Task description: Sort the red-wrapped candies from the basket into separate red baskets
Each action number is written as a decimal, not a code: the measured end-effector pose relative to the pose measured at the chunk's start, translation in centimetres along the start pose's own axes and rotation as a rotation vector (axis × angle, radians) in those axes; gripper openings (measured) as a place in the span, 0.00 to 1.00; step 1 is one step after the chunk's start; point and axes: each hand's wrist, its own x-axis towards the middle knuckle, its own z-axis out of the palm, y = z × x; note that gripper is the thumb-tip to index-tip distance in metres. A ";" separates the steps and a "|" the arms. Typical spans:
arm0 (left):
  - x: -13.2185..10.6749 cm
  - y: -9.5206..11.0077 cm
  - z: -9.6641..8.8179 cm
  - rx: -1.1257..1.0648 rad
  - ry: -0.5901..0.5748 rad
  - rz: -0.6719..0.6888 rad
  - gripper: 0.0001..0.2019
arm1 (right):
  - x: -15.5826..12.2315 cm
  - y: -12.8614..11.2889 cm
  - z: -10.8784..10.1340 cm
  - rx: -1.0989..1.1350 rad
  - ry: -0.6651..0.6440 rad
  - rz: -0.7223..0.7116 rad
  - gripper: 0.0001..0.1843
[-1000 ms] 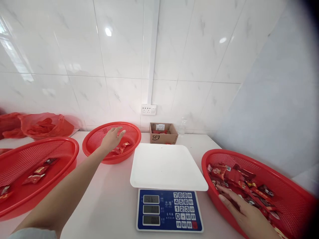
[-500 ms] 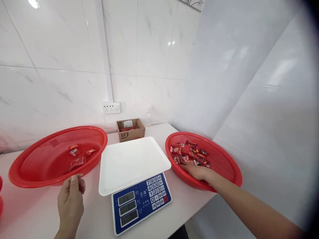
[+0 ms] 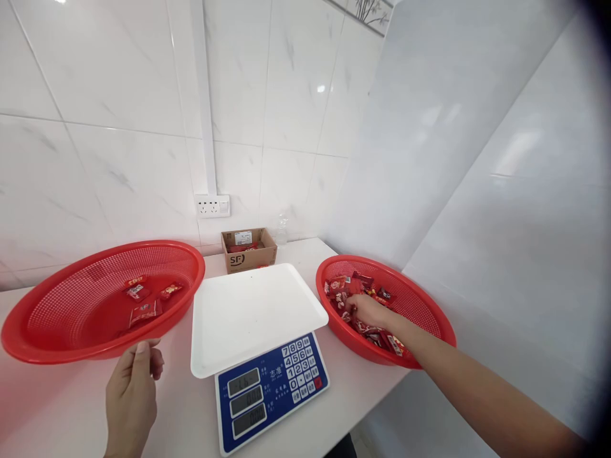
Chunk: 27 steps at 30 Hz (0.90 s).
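My right hand point(image 3: 370, 310) reaches into the red basket on the right point(image 3: 420, 286) and rests among several red wrapped candies point(image 3: 344, 289); its fingers curl down into the pile, and what they hold is hidden. My left hand point(image 3: 133, 388) hovers over the white counter just below the rim of the left red basket point(image 3: 62, 346), fingers loosely curled with nothing seen in them. That basket holds a few red candy packets point(image 3: 146, 310). Between the baskets stands a blue digital scale point(image 3: 272, 391) with a bare white weighing tray point(image 3: 252, 315).
A small brown cardboard box point(image 3: 248, 249) sits at the back by the tiled wall, under a wall socket point(image 3: 212, 206). A clear bottle point(image 3: 282, 230) stands beside the box. The counter edge runs close behind the right basket.
My right hand has moved deeper into the right basket, from its near rim onto the candy pile. The left hand stays near the left basket's rim. The view shifted slightly.
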 end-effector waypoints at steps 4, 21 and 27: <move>0.1 -0.1 0.0 -0.013 0.005 -0.015 0.14 | 0.4 0.2 -2.0 -0.008 0.045 -0.003 0.12; 0.1 0.1 0.1 -0.088 -0.034 -0.021 0.15 | -1.4 -11.0 -5.2 0.360 0.241 -0.265 0.03; 0.1 0.3 -0.3 -0.126 -0.046 0.001 0.15 | -0.7 -16.1 0.1 0.440 -0.001 -0.388 0.07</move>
